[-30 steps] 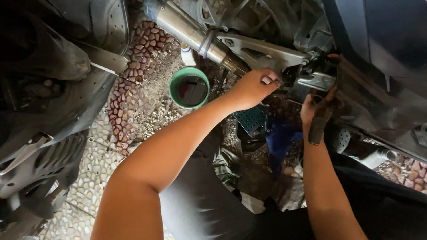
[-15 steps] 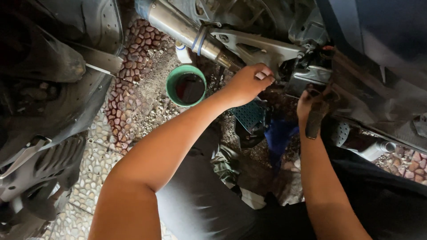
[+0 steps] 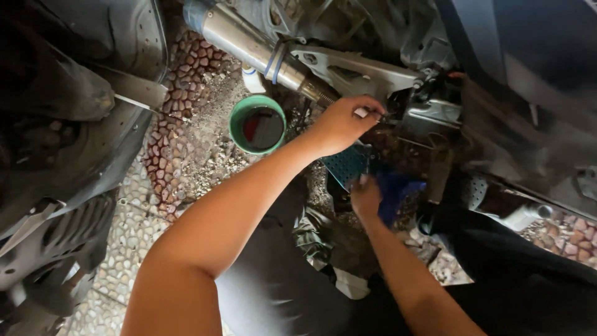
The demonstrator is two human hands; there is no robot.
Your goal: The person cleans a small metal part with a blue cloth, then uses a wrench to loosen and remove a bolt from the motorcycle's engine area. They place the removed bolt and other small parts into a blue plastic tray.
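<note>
Small pale part (image 3: 360,112): pinched at fingertips of left hand (image 3: 339,124), pressed up against grey metal bracket (image 3: 429,115) of the motorcycle, at about 1 o'clock from the frame's middle. Too small to tell its shape.

Blue cloth (image 3: 395,190): crumpled, deep blue, lying low under the bracket at 3 o'clock from the middle. Right hand (image 3: 365,196) rests on its left edge, fingers curled down, touching it.

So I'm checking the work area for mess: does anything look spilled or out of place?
Nothing is plainly spilled. The green bowl of dark liquid stands upright on the pebble floor, uncovered, close beside the left forearm. A blue cloth lies bunched by the right hand. The left hand is up at the metal bracket.
</note>
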